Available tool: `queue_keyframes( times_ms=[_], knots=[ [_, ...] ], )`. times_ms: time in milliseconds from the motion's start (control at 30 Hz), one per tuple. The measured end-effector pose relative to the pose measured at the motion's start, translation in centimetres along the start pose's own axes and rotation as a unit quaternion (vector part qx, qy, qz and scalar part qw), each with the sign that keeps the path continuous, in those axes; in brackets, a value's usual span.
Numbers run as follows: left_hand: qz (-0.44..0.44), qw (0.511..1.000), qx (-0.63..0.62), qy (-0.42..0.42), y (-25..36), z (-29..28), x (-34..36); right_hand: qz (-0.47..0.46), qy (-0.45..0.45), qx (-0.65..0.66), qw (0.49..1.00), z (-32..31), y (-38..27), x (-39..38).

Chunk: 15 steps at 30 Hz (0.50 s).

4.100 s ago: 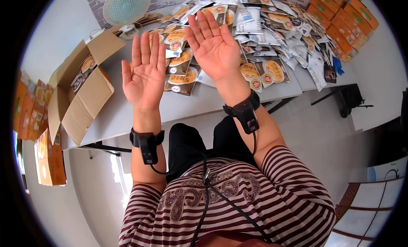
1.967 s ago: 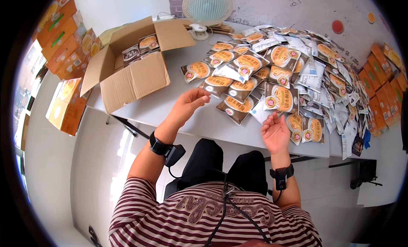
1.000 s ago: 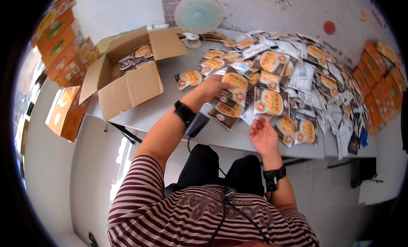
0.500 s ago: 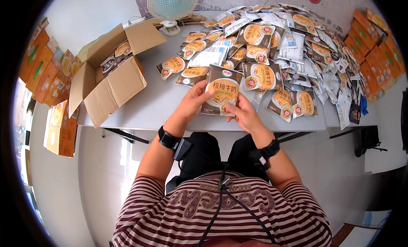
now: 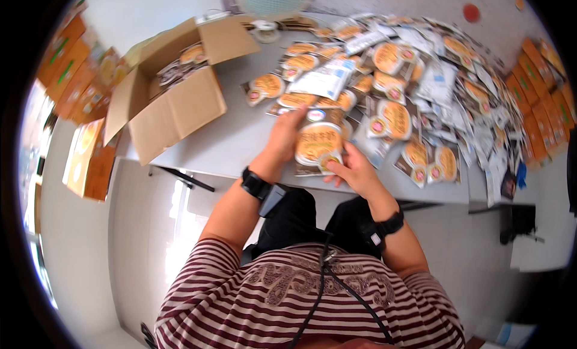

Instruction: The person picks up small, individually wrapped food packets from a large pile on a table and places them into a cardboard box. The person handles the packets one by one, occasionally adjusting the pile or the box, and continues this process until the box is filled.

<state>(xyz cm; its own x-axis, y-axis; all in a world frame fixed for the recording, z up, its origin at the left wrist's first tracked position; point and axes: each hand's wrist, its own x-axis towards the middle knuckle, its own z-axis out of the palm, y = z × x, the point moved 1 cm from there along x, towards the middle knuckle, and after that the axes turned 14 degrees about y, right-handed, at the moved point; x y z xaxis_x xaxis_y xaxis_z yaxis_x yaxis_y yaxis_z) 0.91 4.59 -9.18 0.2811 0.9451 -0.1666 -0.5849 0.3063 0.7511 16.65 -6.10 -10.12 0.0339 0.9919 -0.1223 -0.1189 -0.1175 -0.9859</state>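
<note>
- Seen from above, a person in a maroon-and-white striped shirt (image 5: 312, 301) sits at a pale grey table (image 5: 240, 139), forearms reaching up from the lower edge.
- Held over the table's near edge, close to the picture's centre, is a flat dark foil pouch with a round orange label (image 5: 318, 146).
- At 9 o'clock of the pouch, the left hand (image 5: 283, 136) grips its left edge, fingers up along the side.
- At 5 o'clock of the pouch, the right hand (image 5: 354, 172) pinches its lower right corner, thumb on the front.
- Both wrists wear a black band; the left wrist band (image 5: 255, 184) has a small grey block hanging from it.
- From 12 to 3 o'clock of the pouch lies a loose heap of similar orange-labelled pouches and white-and-blue sachets (image 5: 421, 91), overlapping one another and crowding right up to the hands.
- At 10 o'clock stands an open brown cardboard box (image 5: 174, 109), flaps spread, with a few pouches inside.
- At the far edge, at 12 o'clock, sits a pale green round fan (image 5: 270, 0), only partly in view.
- Along the right rim, at 3 o'clock, is a row of orange cartons (image 5: 544, 91).
- Along the left rim, at 9 o'clock, more orange and yellow cartons (image 5: 84, 157) are stacked beside the table.
</note>
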Motion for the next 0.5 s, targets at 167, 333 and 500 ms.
queue_keyframes(
  times_ms=[167, 333, 500],
  knots=[
    [-0.051, 0.998, 0.011, -0.036, -0.5, -0.3, 0.1, -0.013, 0.043, 0.004, 0.999, -0.1, 0.0, -0.8],
    [0.018, 0.983, 0.079, -0.163, -0.8, 0.2, -0.7, -0.041, 0.083, 0.045, 0.995, -0.1, 0.1, -0.8],
    [0.099, 0.968, 0.184, -0.138, -0.7, -0.1, -1.6, -0.052, 0.095, 0.049, 0.993, 0.0, 0.3, -0.6]
  ],
)
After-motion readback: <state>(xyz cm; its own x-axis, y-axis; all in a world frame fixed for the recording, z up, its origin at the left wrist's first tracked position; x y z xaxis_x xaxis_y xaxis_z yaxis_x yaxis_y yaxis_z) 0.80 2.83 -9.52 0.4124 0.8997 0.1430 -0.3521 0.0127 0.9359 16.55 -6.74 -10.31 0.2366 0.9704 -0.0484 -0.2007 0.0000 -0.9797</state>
